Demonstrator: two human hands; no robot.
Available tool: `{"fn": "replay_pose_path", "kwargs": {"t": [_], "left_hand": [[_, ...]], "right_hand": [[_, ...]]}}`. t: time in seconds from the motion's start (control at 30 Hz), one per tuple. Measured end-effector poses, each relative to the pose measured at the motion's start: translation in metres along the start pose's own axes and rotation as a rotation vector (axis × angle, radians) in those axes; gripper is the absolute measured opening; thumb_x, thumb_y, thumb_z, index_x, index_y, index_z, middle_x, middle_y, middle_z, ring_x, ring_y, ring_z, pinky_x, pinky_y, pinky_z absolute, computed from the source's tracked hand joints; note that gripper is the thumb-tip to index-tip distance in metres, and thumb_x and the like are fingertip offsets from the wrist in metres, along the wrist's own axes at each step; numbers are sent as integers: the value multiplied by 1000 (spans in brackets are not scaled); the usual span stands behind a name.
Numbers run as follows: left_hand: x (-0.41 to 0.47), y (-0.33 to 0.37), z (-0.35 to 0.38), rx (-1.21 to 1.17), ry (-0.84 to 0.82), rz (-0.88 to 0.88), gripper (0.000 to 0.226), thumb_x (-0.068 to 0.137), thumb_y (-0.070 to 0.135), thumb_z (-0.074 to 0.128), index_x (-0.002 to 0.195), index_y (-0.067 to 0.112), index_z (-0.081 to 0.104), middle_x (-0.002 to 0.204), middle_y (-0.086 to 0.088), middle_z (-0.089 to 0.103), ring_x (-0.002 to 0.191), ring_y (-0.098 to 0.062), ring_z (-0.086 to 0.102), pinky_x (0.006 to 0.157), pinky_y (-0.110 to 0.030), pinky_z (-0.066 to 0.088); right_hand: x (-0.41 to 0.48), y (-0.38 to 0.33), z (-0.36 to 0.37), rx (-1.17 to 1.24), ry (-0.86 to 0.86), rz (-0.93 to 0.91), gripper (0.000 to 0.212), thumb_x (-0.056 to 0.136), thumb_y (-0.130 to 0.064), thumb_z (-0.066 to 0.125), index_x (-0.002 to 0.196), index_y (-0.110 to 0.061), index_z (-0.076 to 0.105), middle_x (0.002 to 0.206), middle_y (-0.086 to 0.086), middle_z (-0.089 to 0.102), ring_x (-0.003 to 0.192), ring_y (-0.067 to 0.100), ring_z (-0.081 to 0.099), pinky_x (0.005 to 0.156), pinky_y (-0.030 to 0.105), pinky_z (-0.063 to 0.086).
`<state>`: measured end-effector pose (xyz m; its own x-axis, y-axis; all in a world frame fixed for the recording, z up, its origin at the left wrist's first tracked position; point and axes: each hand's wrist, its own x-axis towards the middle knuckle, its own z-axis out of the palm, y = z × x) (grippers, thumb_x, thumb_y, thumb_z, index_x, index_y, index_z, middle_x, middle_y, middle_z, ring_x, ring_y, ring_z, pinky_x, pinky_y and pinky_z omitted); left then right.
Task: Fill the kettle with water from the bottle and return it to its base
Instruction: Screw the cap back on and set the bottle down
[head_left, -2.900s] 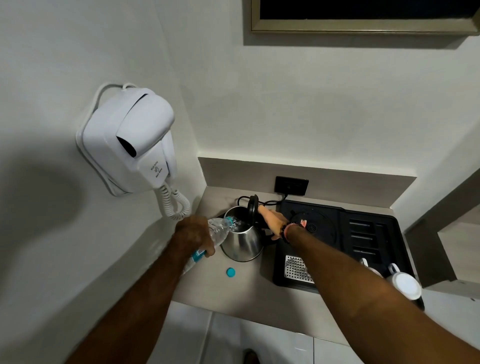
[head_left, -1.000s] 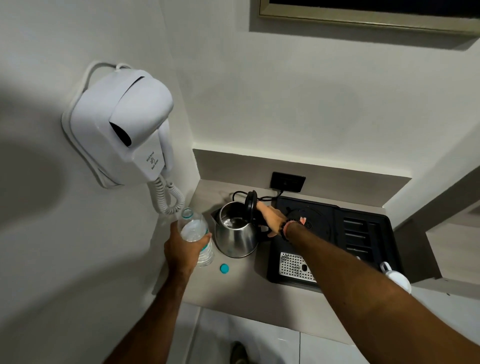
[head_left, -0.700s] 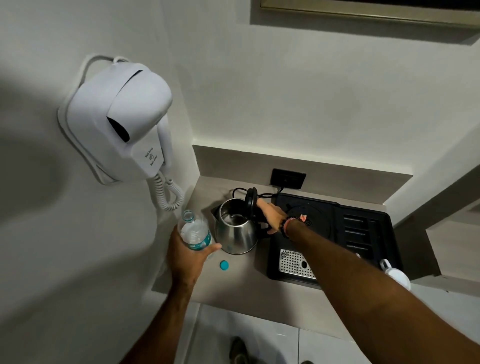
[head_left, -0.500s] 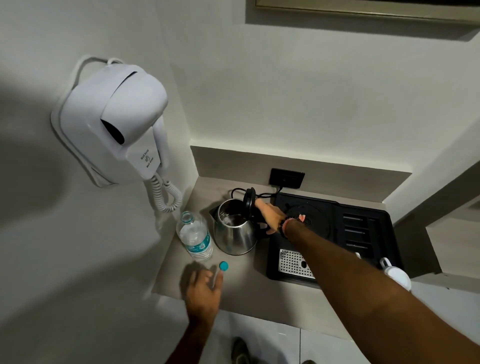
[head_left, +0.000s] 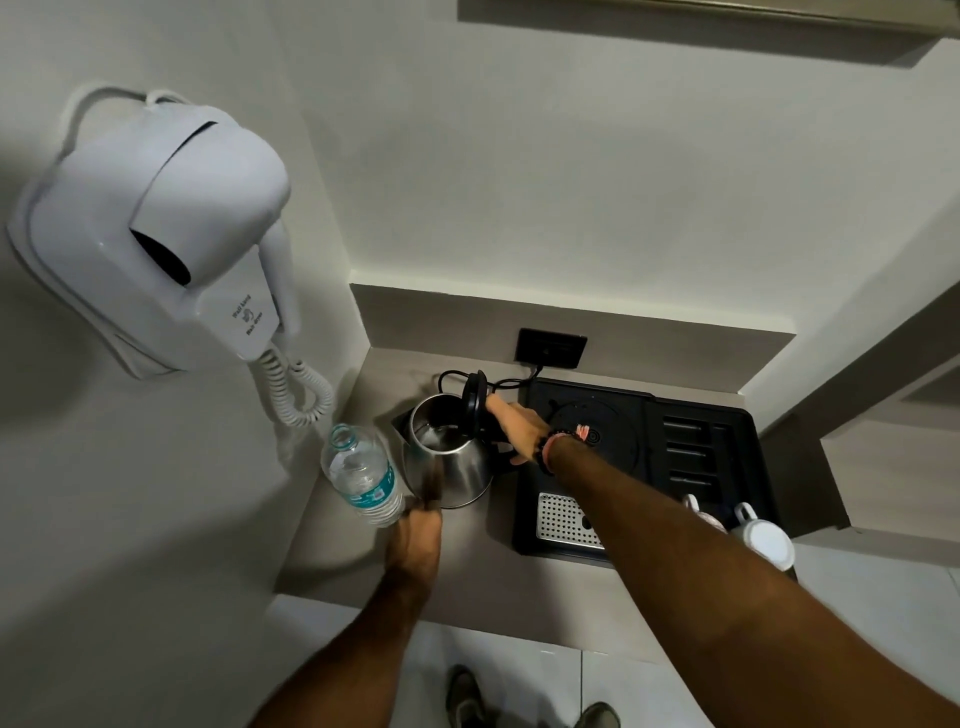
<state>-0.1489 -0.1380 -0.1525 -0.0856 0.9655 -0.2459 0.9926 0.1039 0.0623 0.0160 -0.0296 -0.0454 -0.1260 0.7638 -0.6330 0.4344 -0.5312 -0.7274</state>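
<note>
The steel kettle (head_left: 449, 467) stands on the counter (head_left: 483, 587) with its black lid (head_left: 475, 397) tipped up and some water inside. My right hand (head_left: 519, 431) grips its handle. To its left the clear water bottle (head_left: 363, 478) stands upright and uncapped, with nothing holding it. My left hand (head_left: 415, 535) lies low on the counter in front of bottle and kettle, fingers down and blurred, over the spot where the blue cap lay; the cap is hidden. The round kettle base (head_left: 597, 431) sits bare on the black tray (head_left: 727, 431).
A white wall hair dryer (head_left: 156, 234) with a coiled cord hangs at the left, close above the bottle. A black socket (head_left: 550, 348) and the base's cord sit behind the kettle. White cups (head_left: 763, 540) and a metal drip grid (head_left: 566, 519) occupy the tray's front.
My left hand stopped pouring, set the bottle upright beside the kettle, let go, and came down onto the blue cap. The right hand stayed on the kettle handle.
</note>
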Motion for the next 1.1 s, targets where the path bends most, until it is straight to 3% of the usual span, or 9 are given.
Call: {"fn": "replay_pose_path", "kwargs": {"t": [0.17, 0.33, 0.4, 0.47, 0.53, 0.7, 0.83, 0.97, 1.1], "left_hand": [[-6, 2, 3, 44, -27, 13, 33, 96, 1, 41, 122, 10, 60, 120, -8, 67, 107, -20, 65, 87, -27, 50], [-18, -3, -24, -105, 102, 73, 29, 94, 13, 52, 120, 15, 64, 121, -4, 67, 109, -20, 63, 93, -29, 49], [-28, -5, -48, -208, 200, 108, 24, 88, 15, 62, 111, 12, 70, 113, -6, 70, 102, -23, 65, 90, -31, 52], [-35, -8, -75, -323, 327, 145, 17, 78, 8, 74, 94, 5, 76, 98, -11, 73, 88, -29, 69, 80, -35, 56], [-39, -12, -109, -377, 449, 161, 16, 74, 4, 77, 89, 1, 77, 91, -15, 74, 82, -33, 69, 77, -38, 57], [-31, -31, -198, -246, 585, 36, 10, 79, 12, 74, 85, 4, 76, 85, -16, 73, 77, -34, 66, 72, -38, 51], [-21, -45, -217, -180, 435, -93, 23, 87, 20, 67, 103, 5, 76, 103, -16, 73, 95, -33, 66, 84, -39, 49], [-19, -47, -211, -253, 346, -134, 29, 86, 26, 72, 104, 4, 75, 105, -16, 73, 95, -33, 67, 86, -38, 51], [-14, -45, -210, -256, 328, -150, 28, 86, 24, 73, 104, 3, 74, 104, -16, 73, 94, -32, 67, 86, -38, 52]], "right_hand": [[2, 0, 0, -41, -1, -12, 65, 76, -73, 40, 109, -19, 56, 135, 22, 61, 115, 38, 61, 100, 56, 53], [13, 5, 3, 26, 77, 5, 68, 98, -59, 45, 136, -4, 55, 139, 26, 58, 125, 45, 58, 104, 58, 50], [6, 3, 2, 31, 40, 8, 68, 90, -67, 46, 129, -12, 58, 136, 22, 59, 120, 41, 60, 97, 54, 53], [-1, 0, 0, 20, -9, 8, 65, 72, -76, 44, 109, -24, 57, 127, 15, 60, 108, 33, 59, 89, 50, 54], [-5, -1, -1, 26, -27, 3, 64, 64, -78, 42, 100, -26, 54, 120, 12, 60, 102, 29, 58, 91, 51, 54], [-3, -2, -2, 18, -33, 17, 76, 62, -80, 44, 110, -22, 55, 122, 12, 58, 109, 33, 57, 92, 52, 54], [4, 2, 2, 38, 68, 0, 73, 92, -65, 48, 135, -6, 56, 137, 26, 59, 124, 46, 58, 103, 58, 51], [-7, -4, -1, 14, -29, 11, 71, 73, -77, 45, 115, -22, 57, 127, 14, 59, 114, 35, 57, 92, 52, 53], [-11, -5, -3, 11, -41, -1, 66, 73, -77, 44, 112, -25, 54, 126, 11, 58, 112, 32, 55, 88, 49, 52]]}}
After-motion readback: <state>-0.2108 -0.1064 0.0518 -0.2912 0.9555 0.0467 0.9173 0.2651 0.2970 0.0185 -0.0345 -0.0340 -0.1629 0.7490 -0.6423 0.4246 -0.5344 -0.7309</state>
